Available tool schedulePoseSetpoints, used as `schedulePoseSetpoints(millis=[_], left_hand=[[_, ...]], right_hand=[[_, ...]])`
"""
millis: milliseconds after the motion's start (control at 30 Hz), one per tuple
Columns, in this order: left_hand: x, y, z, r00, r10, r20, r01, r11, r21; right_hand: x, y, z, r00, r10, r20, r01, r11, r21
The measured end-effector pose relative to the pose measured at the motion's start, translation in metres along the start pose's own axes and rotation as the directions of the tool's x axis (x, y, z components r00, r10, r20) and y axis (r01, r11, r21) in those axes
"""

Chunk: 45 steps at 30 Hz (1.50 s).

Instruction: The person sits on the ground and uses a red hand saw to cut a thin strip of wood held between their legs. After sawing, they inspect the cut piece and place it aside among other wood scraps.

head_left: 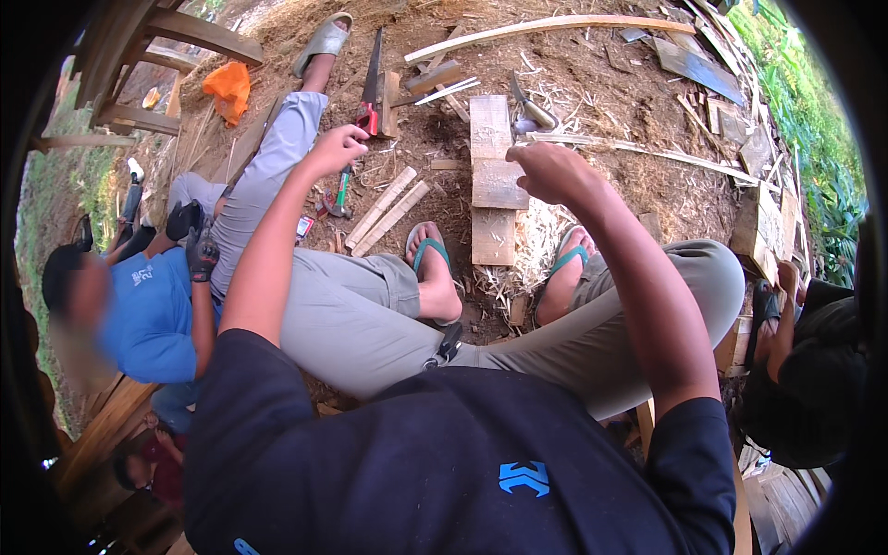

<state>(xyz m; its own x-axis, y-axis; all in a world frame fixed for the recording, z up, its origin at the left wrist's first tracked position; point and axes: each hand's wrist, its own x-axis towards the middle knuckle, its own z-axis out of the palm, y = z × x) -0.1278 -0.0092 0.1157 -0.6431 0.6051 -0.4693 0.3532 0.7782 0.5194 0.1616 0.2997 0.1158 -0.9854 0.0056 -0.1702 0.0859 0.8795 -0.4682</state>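
My left hand [335,152] hangs with loosely bent fingers just short of a handsaw [368,118] with a red handle. Nothing shows in it. Below it on the ground lies a hammer [342,188] with a green handle. My right hand [553,174] is over the right edge of a pale wooden block [498,185], its fingers bent and apart, holding nothing visible. Whether the fingertips touch the wood I cannot tell. More pale wood [492,239] lines up with this block between my feet. A tool with a dark blade and a rounded handle [536,115] lies beyond.
Two wood strips [387,211] lie left of my feet, among shavings [535,250]. A long curved strip [555,25] crosses the far ground. An orange bag [228,91] lies far left. A person in a blue shirt [153,314] sits left; another person [814,370] is right.
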Motion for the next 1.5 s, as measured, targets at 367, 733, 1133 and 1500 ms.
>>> schedulePoseSetpoints(millis=[367,733,1133,1500], left_hand=[[0.031,0.039,0.070,0.959,0.144,0.244,-0.171,0.981,0.095],[-0.006,0.095,0.086,0.858,0.237,0.457,-0.261,0.965,-0.010],[-0.083,0.091,0.125,0.992,0.096,0.081,-0.065,0.944,-0.324],[-0.064,0.119,0.099,0.932,0.134,-0.336,-0.305,0.789,-0.533]], right_hand=[[0.005,0.017,0.009,0.997,0.075,0.017,-0.074,0.997,-0.009],[0.034,-0.002,0.069,0.936,0.191,0.296,-0.099,0.949,-0.299],[0.022,-0.023,0.148,0.956,0.249,-0.157,-0.284,0.919,-0.273],[0.009,-0.101,0.244,0.390,0.881,-0.268,-0.784,0.470,0.405]])
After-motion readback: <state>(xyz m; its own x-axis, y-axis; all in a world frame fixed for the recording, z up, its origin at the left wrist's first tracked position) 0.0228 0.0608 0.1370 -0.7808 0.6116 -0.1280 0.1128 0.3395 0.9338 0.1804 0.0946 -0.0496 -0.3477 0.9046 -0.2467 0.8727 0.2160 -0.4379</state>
